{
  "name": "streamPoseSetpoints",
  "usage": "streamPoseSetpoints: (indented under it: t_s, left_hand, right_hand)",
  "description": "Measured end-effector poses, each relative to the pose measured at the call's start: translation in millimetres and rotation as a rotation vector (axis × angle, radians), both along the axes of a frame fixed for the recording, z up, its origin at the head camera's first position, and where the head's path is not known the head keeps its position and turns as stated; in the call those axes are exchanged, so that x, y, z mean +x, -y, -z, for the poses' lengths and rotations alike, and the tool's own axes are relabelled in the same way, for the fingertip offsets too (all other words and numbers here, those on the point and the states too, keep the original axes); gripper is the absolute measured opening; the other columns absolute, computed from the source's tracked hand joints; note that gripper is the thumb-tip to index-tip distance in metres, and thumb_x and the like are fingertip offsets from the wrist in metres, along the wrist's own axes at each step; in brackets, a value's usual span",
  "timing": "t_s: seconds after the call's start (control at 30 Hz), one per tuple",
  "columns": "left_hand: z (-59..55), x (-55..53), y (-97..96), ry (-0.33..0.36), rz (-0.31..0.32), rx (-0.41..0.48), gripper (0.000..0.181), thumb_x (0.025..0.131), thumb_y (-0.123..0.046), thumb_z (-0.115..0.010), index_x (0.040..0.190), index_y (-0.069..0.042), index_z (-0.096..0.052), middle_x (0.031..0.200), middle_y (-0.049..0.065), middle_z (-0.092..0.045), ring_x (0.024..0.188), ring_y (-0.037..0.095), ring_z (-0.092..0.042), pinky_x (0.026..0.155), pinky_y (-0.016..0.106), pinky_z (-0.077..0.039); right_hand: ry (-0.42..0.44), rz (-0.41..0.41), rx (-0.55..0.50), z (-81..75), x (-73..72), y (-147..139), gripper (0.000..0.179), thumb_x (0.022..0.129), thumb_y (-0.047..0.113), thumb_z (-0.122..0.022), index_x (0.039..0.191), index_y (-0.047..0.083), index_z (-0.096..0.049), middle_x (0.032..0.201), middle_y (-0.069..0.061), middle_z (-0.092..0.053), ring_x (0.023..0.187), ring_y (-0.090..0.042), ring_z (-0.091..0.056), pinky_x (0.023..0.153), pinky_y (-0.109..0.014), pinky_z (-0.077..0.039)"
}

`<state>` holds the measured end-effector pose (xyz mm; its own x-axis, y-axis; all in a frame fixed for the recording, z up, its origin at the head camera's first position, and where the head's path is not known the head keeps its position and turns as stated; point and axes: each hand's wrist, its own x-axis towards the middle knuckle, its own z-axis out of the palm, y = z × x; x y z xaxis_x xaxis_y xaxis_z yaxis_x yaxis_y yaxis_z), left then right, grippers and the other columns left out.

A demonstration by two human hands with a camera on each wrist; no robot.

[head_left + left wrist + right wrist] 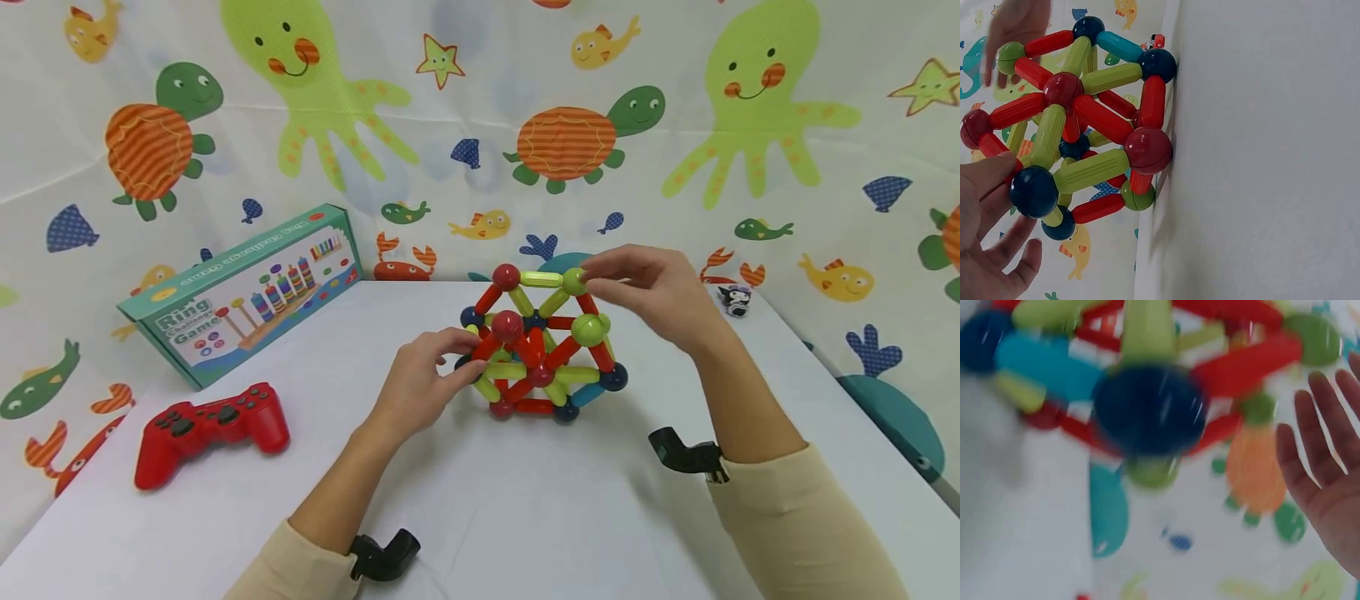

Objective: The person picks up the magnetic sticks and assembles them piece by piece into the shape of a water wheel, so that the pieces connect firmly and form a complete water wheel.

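Observation:
A cage-like model (541,375) of magnetic building balls and rods stands on the white table, its balls red, green and dark blue, its rods red, yellow-green and blue. At its left side my left hand (416,379) grips a dark blue ball (1034,191) and the rod beside it between thumb and fingers. My right hand (652,292) is at the upper right, fingertips right by the green top ball (574,282). In the right wrist view, the fingers (1317,440) are straight and spread, beside a green ball (1313,339); that view is blurred.
A red game controller (213,429) lies on the left of the white table (525,517). Behind it stands a green Ring Catching Game box (247,292). A small black-and-white figure (735,300) sits at the back right. A sea-animal curtain (480,100) hangs behind.

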<state>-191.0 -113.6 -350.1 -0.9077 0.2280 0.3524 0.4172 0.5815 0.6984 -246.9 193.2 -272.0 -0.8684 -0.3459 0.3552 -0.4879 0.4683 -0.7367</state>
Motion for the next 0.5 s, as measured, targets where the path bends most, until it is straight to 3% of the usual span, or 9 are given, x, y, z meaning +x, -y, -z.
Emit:
streamPoseSetpoints:
  t_s: [0.1,0.17,0.23,0.37,0.5]
  left_hand:
    - [0.1,-0.2,1.0,0.004,0.000,0.006,0.034,0.095,-0.021,-0.076,0.126,-0.010,-0.069,0.117,0.006,-0.076,0.113,0.025,-0.066,0.095,0.051,-0.057]
    - [0.2,-0.5,1.5,0.004,-0.001,0.006,0.034,0.095,-0.021,-0.076,0.126,-0.010,-0.069,0.117,0.006,-0.076,0.112,0.025,-0.067,0.095,0.051,-0.057]
    - [-0.3,-0.7,1.6,0.009,-0.001,0.009,0.033,0.095,-0.022,-0.076,0.125,-0.010,-0.069,0.117,0.006,-0.076,0.113,0.025,-0.066,0.095,0.051,-0.057]
    - [0.1,-1.6,1.1,0.028,0.006,0.016,0.034,0.096,-0.023,-0.075,0.126,-0.010,-0.069,0.118,0.006,-0.076,0.114,0.025,-0.065,0.095,0.052,-0.056]
    - [0.3,-1.8,0.7,0.041,0.004,0.013,0.034,0.096,-0.024,-0.075,0.127,-0.011,-0.068,0.119,0.006,-0.075,0.115,0.024,-0.065,0.096,0.052,-0.056]
  right_hand:
    - [0.026,0.182,-0.059,17.1,-12.9,-28.2,0.034,0.101,0.033,-0.068,0.124,0.009,-0.072,0.113,0.002,-0.074,0.099,-0.014,-0.069,0.082,-0.016,-0.056]
    - [0.081,0.298,-0.005,31.2,-24.0,-47.7,0.039,0.102,0.038,-0.065,0.128,0.009,-0.070,0.117,-0.003,-0.072,0.101,-0.018,-0.065,0.079,-0.014,-0.055]
    - [0.141,0.369,0.125,46.5,-35.6,-68.5,0.041,0.104,0.037,-0.061,0.131,0.007,-0.067,0.123,-0.013,-0.069,0.106,-0.026,-0.063,0.078,-0.017,-0.055]
    - [0.278,0.394,0.441,73.2,-52.1,-109.0,0.037,0.104,0.021,-0.058,0.135,0.001,-0.062,0.132,-0.029,-0.060,0.115,-0.043,-0.054,0.085,-0.041,-0.058]
    - [0.355,0.384,0.622,89.5,-57.1,-135.9,0.037,0.100,0.011,-0.058,0.135,-0.001,-0.063,0.136,-0.036,-0.054,0.120,-0.052,-0.045,0.093,-0.060,-0.051]
